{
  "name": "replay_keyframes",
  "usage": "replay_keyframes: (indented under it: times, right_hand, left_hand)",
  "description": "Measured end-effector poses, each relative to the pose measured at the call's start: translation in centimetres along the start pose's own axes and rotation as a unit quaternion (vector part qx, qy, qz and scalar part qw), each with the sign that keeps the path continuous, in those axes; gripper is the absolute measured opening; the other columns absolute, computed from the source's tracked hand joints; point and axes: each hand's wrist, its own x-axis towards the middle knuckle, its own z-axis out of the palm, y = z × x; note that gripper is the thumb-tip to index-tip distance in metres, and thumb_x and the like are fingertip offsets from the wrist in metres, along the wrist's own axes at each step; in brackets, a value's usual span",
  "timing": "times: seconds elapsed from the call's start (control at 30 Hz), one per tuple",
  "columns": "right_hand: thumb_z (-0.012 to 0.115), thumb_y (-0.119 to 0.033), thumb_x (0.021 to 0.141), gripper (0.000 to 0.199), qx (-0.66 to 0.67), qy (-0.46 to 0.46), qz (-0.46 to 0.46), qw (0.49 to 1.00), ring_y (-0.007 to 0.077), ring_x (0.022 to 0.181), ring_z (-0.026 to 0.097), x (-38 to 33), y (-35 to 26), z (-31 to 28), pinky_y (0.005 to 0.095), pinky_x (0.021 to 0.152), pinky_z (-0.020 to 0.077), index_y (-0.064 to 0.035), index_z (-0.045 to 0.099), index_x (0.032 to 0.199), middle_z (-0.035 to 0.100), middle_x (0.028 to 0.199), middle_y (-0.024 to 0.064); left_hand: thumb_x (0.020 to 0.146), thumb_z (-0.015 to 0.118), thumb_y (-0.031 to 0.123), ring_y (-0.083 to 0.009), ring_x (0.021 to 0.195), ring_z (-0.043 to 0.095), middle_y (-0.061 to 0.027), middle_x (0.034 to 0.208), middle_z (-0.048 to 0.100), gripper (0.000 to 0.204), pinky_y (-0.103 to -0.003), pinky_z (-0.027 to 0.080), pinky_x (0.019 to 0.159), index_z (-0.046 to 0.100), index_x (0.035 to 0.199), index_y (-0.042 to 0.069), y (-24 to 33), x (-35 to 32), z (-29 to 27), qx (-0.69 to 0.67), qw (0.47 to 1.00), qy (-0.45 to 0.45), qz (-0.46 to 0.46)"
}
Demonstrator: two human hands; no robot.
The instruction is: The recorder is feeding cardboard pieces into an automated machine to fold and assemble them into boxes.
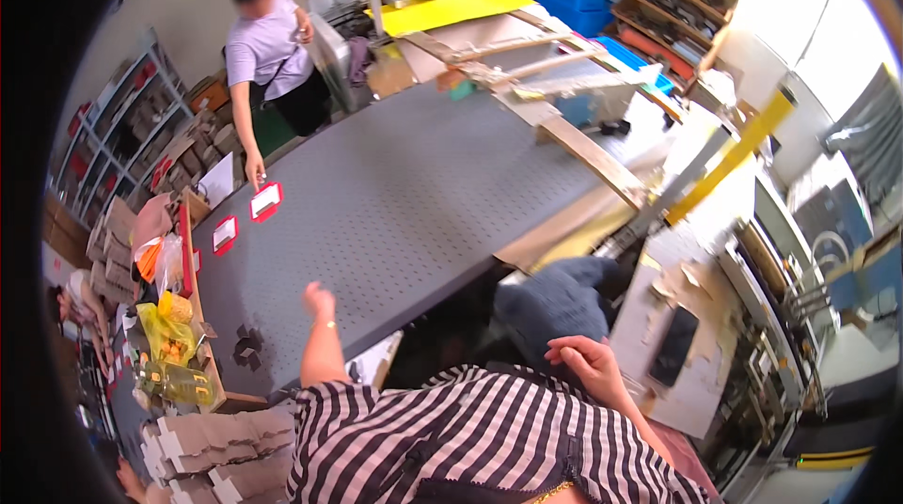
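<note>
1. Reaching out over the big grey perforated flat table [404, 203], my left hand [318, 300] hangs just above its near edge with the fingers curled loosely; I can see nothing held in it, and it touches no card or scrap.
2. What I take as the work in hand are the red-bordered white rectangular cards lying on that grey surface: 1 card [266, 200] at the far left corner and another card [224, 233] nearer the left edge, both well apart from my left hand.
3. A small cluster of dark grey cut-out scraps [248, 346] lies on the table near its left front corner, between my left hand and the edge.
4. My right hand [588, 365] rests low by my side, fingers bent and relaxed, empty as far as I can tell, just beside a dark blue-grey rounded fabric bundle [555, 302].
5. I judge this as a reach still short of anything to pick; the next move would call for stretching further left across the table to the cards or scraps.
6. A co-worker in a pale lilac shirt [263, 48] stands at the far corner, their hand [254, 168] lowered just beside the first card.
7. Stacks of pale brown die-cut cardboard pieces [212, 452] sit below the table's left front.
</note>
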Motion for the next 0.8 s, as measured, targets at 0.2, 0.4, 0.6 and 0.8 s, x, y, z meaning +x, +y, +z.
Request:
replay_keyframes:
  times: [0.2, 0.4, 0.6, 0.8]
  right_hand:
    - [0.057, -0.015, 0.095, 0.024, -0.128, -0.101, 0.010, 0.987, 0.0163, 0.089, 0.068, 10.3, -2.0, 7.3, 0.0277, 0.079, 0.0519, -0.0002, 0.064, 0.112, 0.071, 0.094, 0.0107]
    - [0.060, -0.017, 0.093, 0.025, -0.247, -0.265, -0.110, 0.925, 0.0250, 0.086, 0.068, 16.1, -3.7, 13.7, 0.0331, 0.077, 0.0544, -0.0020, 0.065, 0.112, 0.069, 0.099, 0.0144]
    - [0.061, -0.017, 0.091, 0.026, -0.292, -0.282, -0.124, 0.905, 0.0286, 0.088, 0.067, 15.6, -2.9, 13.4, 0.0353, 0.077, 0.0544, -0.0016, 0.065, 0.111, 0.068, 0.099, 0.0158]
    - [0.062, -0.016, 0.090, 0.024, -0.299, -0.229, -0.132, 0.917, 0.0290, 0.088, 0.066, 10.8, -2.7, 10.1, 0.0360, 0.078, 0.0530, -0.0015, 0.066, 0.109, 0.068, 0.097, 0.0157]
  left_hand:
    - [0.078, 0.063, 0.011, -0.0398, 0.118, 0.052, -0.0225, 0.130, 0.052, 0.048, -0.047, 0.046, 0.096, 0.054, 0.125, 0.007, -9.8, 2.1, -10.7, 0.197, 0.956, -0.031, -0.214]
    - [0.082, 0.061, 0.006, -0.0418, 0.127, 0.043, -0.0241, 0.140, 0.039, 0.056, -0.047, 0.043, 0.101, 0.044, 0.135, 0.014, -20.3, 3.2, -14.0, 0.302, 0.939, 0.007, -0.163]
    - [0.086, 0.057, 0.010, -0.0363, 0.118, 0.053, -0.0191, 0.128, 0.055, 0.027, -0.046, 0.046, 0.097, 0.064, 0.112, 0.008, -19.5, 4.8, -13.1, 0.296, 0.949, 0.010, -0.113]
    - [0.086, 0.064, 0.011, -0.0243, 0.068, 0.068, -0.0114, 0.080, 0.068, 0.011, -0.033, 0.058, 0.061, 0.069, 0.086, 0.001, -7.8, 5.3, -7.6, -0.213, 0.955, -0.174, -0.111]
